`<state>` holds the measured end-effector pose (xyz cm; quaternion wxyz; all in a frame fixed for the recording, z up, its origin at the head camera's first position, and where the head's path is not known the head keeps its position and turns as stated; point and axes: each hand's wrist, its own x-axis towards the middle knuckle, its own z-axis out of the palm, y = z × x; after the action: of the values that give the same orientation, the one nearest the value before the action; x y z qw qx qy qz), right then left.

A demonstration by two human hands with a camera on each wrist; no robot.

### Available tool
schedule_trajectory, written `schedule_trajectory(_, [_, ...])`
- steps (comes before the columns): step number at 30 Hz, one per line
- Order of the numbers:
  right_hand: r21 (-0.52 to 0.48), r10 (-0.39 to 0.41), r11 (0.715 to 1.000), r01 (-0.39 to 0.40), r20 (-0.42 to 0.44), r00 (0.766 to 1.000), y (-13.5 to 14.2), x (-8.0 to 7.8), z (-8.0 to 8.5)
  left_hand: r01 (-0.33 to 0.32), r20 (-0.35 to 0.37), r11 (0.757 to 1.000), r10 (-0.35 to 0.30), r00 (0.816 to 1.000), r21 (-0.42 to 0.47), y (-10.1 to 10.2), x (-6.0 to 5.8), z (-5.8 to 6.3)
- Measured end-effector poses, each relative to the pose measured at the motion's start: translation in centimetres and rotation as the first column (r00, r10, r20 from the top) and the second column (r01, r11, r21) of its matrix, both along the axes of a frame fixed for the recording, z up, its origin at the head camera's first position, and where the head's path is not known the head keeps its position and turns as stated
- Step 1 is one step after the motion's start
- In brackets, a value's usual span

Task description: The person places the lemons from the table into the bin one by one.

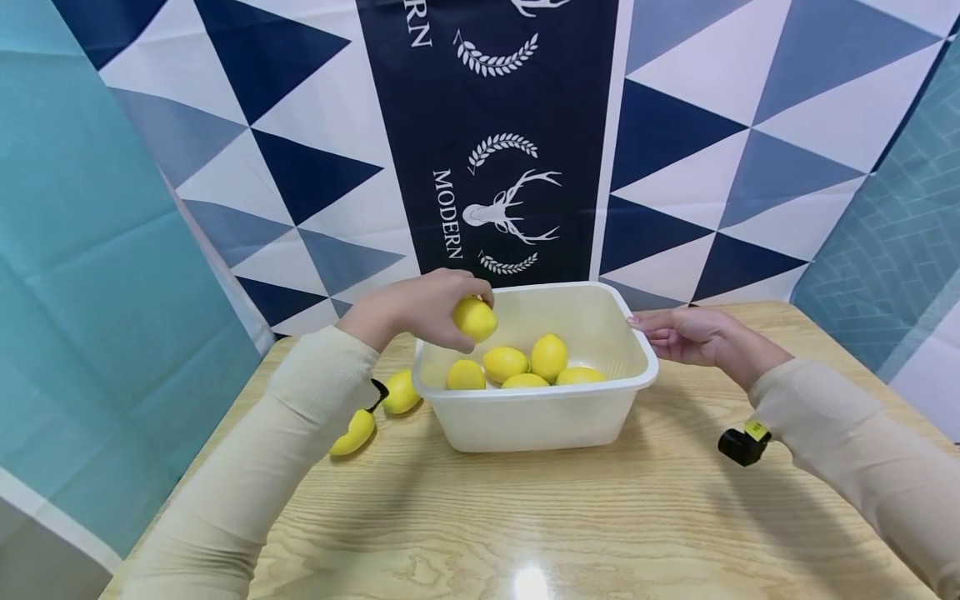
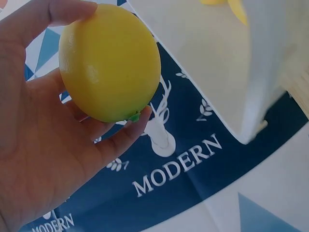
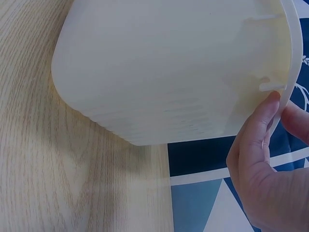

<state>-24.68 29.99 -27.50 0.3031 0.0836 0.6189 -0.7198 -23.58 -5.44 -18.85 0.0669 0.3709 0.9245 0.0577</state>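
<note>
My left hand grips a yellow lemon with a small green stem tip, its fingers and thumb around the fruit. It holds that lemon above the left rim of a white plastic basin. Inside the basin lie several lemons, one of them a lemon near the middle. At the basin's right end, my right hand pinches the rim; in the right wrist view the thumb and fingers lie on either side of it.
Left of the basin another lemon lies on the wooden table, partly behind the left sleeve. A yellow curved object shows beside the left forearm, near a black strap. Patterned cloth hangs behind the table.
</note>
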Motion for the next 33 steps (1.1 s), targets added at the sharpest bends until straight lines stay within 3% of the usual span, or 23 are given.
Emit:
schedule_trajectory(12, [-0.002,-0.013,1.0,0.013,0.014,1.0,-0.1,-0.2,0.3,0.075,-0.024,0.997,-0.075,0.997,0.001,2.7,-0.9,0.7])
schedule_trajectory(19, [-0.003,0.007,1.0,-0.007,0.013,1.0,0.1,-0.2,0.1,0.126,0.012,0.992,-0.126,0.992,-0.005,5.3,-1.2,0.1])
schedule_trajectory(26, [0.003,-0.015,1.0,0.014,0.02,1.0,0.0,0.0,0.1,0.125,0.03,0.992,-0.125,0.992,-0.006,7.3,-1.1,-0.2])
schedule_trajectory(33, [0.009,-0.017,1.0,0.017,0.018,1.0,0.0,0.4,0.2,0.142,0.046,0.99,-0.142,0.989,-0.002,8.6,-1.7,-0.9])
